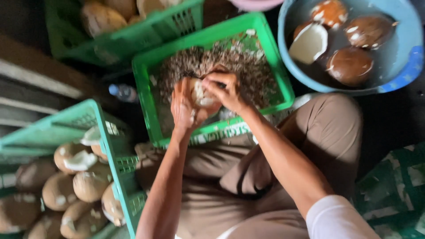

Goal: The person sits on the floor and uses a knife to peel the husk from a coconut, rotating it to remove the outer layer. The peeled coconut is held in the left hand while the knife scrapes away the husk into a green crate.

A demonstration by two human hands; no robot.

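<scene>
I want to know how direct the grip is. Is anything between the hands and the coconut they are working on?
Nothing visible. The left hand cups the coconut from below and the right hand presses on it from above, both bare and touching it, over the green crate of husk scraps.

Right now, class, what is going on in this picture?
A seated person holds a partly peeled coconut in both hands, left hand cupping it, right hand gripping its top, over a green crate of brown shell shavings. A blue basin of water holds peeled coconuts. Another crate at left holds unpeeled coconuts.
</scene>
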